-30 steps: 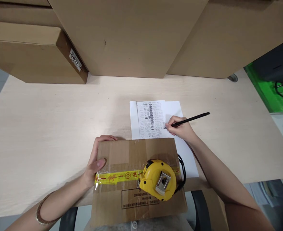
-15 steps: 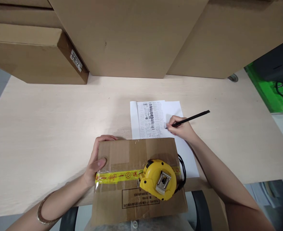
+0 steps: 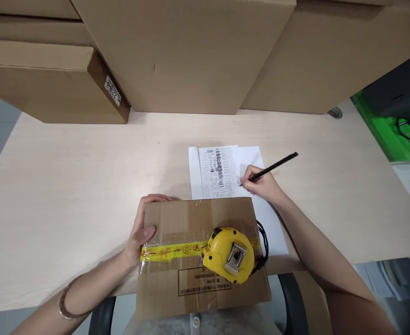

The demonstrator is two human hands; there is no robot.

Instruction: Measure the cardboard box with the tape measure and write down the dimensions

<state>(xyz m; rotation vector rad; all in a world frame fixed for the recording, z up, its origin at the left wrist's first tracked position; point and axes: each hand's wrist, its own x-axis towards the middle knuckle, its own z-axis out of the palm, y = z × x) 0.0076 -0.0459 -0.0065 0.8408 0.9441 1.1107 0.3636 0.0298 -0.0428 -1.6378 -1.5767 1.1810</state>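
The left hand (image 3: pixel 140 238) is clamped on the carton (image 3: pixel 165 298), tape measure (image 3: pixel 228 255) atop; beyond the carton, a pen (image 3: pixel 280 163) is pinched at the paper (image 3: pixel 212 172) by the right hand (image 3: pixel 261 184). Writing seems underway; steady strokes are called for.

Office-type workplace, possibly a packing area, as indicated by the pale desk (image 3: pixel 79 200), cartons (image 3: pixel 191 65) from 10 to 2 o'clock, written sheet (image 3: pixel 226 174) at centre, taped box (image 3: pixel 168 291) at 6, and chair arms (image 3: pixel 294 302) at 5 and 7.
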